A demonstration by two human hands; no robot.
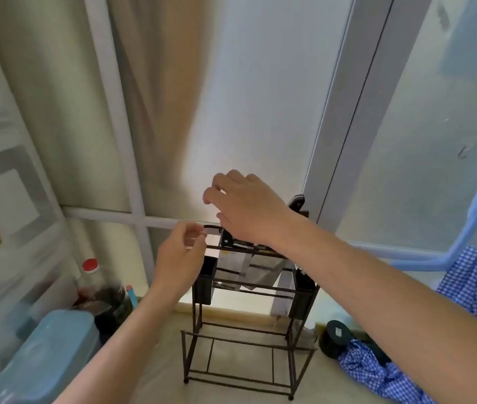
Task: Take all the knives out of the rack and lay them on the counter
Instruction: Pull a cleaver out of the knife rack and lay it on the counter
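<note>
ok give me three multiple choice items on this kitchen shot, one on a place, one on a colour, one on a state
1. Where is the right hand?
A. over the top of the rack
B. flat on the counter
C. on the blue tub

2. What colour is the bottle cap at left?
A. green
B. red
C. yellow

3. What state are the knives in?
A. all laid on the counter
B. blades still hanging in the rack
C. all held in the left hand

Answers:
1. A, the hand hovers over the rack's top rail, fingers spread.
2. B, the cap shows red above the clear bottle.
3. B, blades hang below the top rail, and a black handle sticks up behind the right wrist.
</note>
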